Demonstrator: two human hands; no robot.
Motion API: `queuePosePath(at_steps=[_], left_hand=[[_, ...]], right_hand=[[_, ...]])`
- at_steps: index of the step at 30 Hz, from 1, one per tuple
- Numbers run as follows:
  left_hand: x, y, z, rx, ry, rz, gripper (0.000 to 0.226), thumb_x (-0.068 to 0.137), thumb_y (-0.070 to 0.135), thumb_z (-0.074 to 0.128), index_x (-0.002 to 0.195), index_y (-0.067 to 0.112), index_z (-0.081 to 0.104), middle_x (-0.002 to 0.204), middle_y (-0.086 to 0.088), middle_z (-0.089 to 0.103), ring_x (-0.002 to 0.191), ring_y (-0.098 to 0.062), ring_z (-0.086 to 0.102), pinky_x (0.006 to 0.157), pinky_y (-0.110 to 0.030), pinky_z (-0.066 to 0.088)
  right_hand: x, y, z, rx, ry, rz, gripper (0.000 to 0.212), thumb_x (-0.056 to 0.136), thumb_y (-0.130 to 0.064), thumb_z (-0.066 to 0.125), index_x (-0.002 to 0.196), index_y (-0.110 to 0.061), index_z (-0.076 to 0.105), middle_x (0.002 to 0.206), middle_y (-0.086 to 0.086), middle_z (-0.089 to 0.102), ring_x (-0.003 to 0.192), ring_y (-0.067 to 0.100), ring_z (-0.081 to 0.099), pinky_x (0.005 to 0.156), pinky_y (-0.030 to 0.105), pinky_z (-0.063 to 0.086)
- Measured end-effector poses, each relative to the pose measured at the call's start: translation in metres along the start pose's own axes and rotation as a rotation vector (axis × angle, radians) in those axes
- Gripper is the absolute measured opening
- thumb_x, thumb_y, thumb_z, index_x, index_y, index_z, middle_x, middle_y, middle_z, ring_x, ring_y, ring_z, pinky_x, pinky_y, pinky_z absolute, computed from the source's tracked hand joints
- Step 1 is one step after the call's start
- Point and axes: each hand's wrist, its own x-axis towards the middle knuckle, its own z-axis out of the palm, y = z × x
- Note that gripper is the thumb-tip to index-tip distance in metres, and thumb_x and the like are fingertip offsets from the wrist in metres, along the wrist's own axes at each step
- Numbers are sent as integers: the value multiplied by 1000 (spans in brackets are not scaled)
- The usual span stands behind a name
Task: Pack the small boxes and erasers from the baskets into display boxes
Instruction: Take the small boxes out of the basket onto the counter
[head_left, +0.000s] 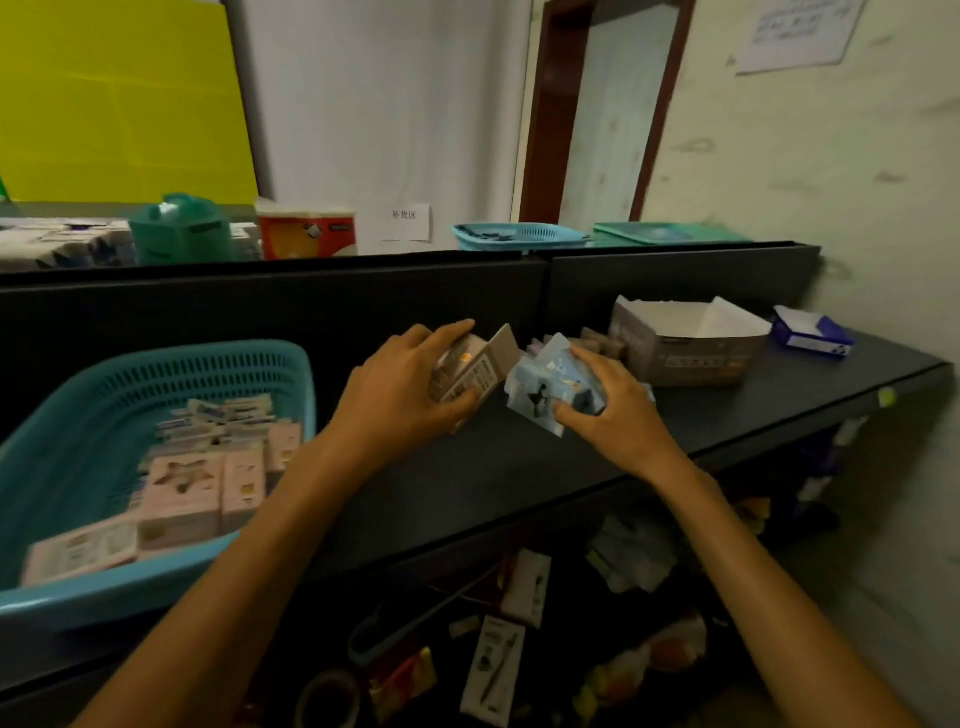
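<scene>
So my left hand (402, 382) is wrapped around a small beige cardboard box (475, 371), fingers over the top and thumb underneath. My right hand (605, 402) is curled around a pale blue printed carton (545, 384). I'm holding both just above the dark surface (519, 467), with the open grey cardboard display box (685, 343) off to the right and the teal plastic basket (156, 374) of pink boxes on my left. These look light and thin-walled, so I'd guess they dent easily. Best to hold the flat sides, not the flaps.
</scene>
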Motion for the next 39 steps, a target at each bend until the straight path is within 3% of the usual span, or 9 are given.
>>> queuePosePath(at_steps=[3, 7, 15, 26, 29, 33, 36, 39], left_hand=[[13, 23, 40, -17, -17, -20, 72, 80, 50, 62, 143, 36, 30, 118, 3, 51, 102, -15, 53, 79, -39, 53], [33, 42, 82, -40, -54, -73, 73, 80, 49, 62, 143, 36, 29, 118, 4, 50, 102, -14, 52, 80, -39, 52], [76, 37, 143, -36, -102, -157, 77, 81, 47, 64, 145, 36, 22, 129, 4, 41, 113, -15, 46, 90, -39, 49], [171, 9, 204, -22, -63, -180, 81, 82, 45, 63, 148, 36, 17, 136, 1, 34, 118, -17, 43, 91, -37, 48], [189, 5, 216, -76, -50, -211, 82, 79, 42, 69, 145, 28, 24, 137, 1, 36, 119, -17, 45, 92, -38, 48], [206, -1, 226, -152, -34, -246, 67, 73, 39, 75, 127, 20, 40, 128, 1, 44, 108, -16, 51, 86, -34, 49], [216, -5, 230, -51, -72, -202, 55, 75, 44, 72, 119, 21, 46, 122, 1, 48, 103, -17, 52, 86, -35, 47], [223, -5, 234, 144, -105, -147, 57, 78, 50, 64, 126, 23, 47, 129, 1, 49, 116, -19, 46, 98, -38, 34]], right_hand=[[-3, 39, -30, -34, 16, 16, 70, 82, -25, 72, 143, -17, 38, 135, 9, 44, 122, 23, 46, 96, 31, 41], [3, 83, -57, -33, 9, 68, 70, 81, -26, 72, 142, -22, 39, 130, 9, 46, 116, 21, 49, 89, 27, 41], [51, 151, -62, -18, 1, 125, 71, 82, -30, 71, 144, -19, 37, 137, 10, 43, 124, 25, 46, 99, 36, 43], [146, 188, -12, -29, -8, 94, 70, 89, -32, 64, 147, -20, 28, 147, 10, 32, 134, 25, 34, 104, 31, 33], [166, 199, -3, -56, 6, 97, 69, 90, -34, 62, 148, -19, 26, 147, 10, 31, 134, 24, 33, 100, 27, 31], [184, 212, 4, -111, -54, 97, 72, 89, -41, 60, 149, -22, 24, 147, 8, 31, 133, 26, 35, 107, 40, 37], [193, 216, 5, -167, -85, 65, 73, 89, -41, 60, 149, -21, 23, 146, 6, 32, 131, 24, 36, 106, 41, 39], [201, 218, 4, -253, -100, -13, 73, 88, -40, 60, 148, -19, 25, 145, 6, 33, 131, 25, 35, 106, 37, 37]])
